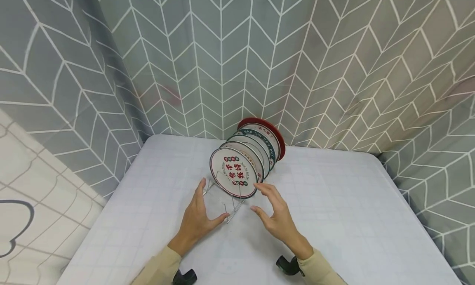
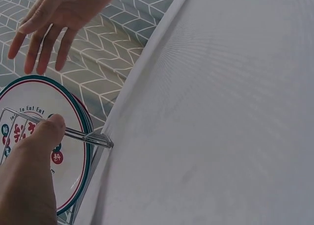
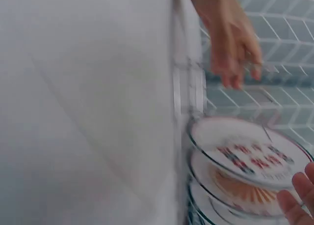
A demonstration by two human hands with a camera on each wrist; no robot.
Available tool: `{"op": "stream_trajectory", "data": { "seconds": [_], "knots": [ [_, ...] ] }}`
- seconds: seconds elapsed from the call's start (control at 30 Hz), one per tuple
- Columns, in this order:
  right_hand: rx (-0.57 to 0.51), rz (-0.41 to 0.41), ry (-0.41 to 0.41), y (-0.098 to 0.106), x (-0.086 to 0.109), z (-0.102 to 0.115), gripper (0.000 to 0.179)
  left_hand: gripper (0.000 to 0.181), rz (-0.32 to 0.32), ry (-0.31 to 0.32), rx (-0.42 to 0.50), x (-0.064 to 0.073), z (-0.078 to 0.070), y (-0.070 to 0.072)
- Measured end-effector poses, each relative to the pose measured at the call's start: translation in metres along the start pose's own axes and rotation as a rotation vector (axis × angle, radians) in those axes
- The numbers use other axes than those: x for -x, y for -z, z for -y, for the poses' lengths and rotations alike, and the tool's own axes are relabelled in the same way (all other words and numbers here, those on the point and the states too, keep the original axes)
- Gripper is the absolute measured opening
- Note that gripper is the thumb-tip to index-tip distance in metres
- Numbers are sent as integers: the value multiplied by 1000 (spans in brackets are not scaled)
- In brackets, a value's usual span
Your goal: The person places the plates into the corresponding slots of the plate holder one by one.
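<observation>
Several round printed plates stand on edge, one behind another, in a wire dish rack (image 1: 235,210). The front plate (image 1: 222,169) is white with red characters and a dark rim; at the back is a larger plate with a red rim (image 1: 283,147). My left hand (image 1: 196,221) holds the rack's near end, its thumb (image 2: 51,131) over the wire and its index finger along the left side. To the right, my right hand (image 1: 278,219) is spread in a C shape, index fingertip close to the front plate's lower right edge, holding nothing.
A white cloth (image 1: 352,219) covers the table. Behind it hangs a grey curtain (image 1: 208,62) with white chevron lines, which continues along both sides. Black wrist-camera mounts (image 1: 287,265) sit under both wrists.
</observation>
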State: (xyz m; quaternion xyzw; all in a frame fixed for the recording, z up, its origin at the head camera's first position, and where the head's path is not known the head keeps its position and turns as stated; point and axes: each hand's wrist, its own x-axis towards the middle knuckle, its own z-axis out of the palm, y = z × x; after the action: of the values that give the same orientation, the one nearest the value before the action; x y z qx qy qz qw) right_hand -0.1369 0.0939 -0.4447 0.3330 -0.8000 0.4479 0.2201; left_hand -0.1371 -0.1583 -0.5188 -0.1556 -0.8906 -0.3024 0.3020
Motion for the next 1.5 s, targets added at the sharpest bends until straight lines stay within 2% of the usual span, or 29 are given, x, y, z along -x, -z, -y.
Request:
{"op": "stream_trajectory", "data": {
  "seconds": [0.13,0.27,0.47,0.6,0.73,0.8,0.9,1.03,1.13,1.23,1.37,1.5],
  "knots": [
    [15,50,11,-20,8,2,61,125,10,-8,-6,1,1,1],
    [74,78,19,-36,7,2,68,125,-1,-23,-8,0,3,3],
    [95,115,-90,-52,3,3,79,122,32,-20,12,-1,3,3],
    [107,115,-126,-60,0,4,82,103,55,-8,27,-4,2,8],
    [131,91,-150,-67,-5,8,87,81,31,-13,58,-13,9,13],
    [143,83,-166,-70,-8,10,90,76,12,-42,77,-21,16,12],
    [155,76,-191,-75,-11,12,95,72,12,-126,120,-33,28,10],
    [175,69,-212,-80,-11,13,97,63,49,-265,159,-45,42,7],
    [204,60,-200,-84,-11,13,95,60,70,-336,181,-48,49,6],
    [238,49,-182,-85,-11,13,92,57,94,-356,220,-49,52,5],
    [281,44,-170,-84,-11,12,88,60,133,-339,256,-50,53,4],
    [298,43,-155,-83,-11,10,86,64,143,-328,268,-51,52,3]
  ]
}}
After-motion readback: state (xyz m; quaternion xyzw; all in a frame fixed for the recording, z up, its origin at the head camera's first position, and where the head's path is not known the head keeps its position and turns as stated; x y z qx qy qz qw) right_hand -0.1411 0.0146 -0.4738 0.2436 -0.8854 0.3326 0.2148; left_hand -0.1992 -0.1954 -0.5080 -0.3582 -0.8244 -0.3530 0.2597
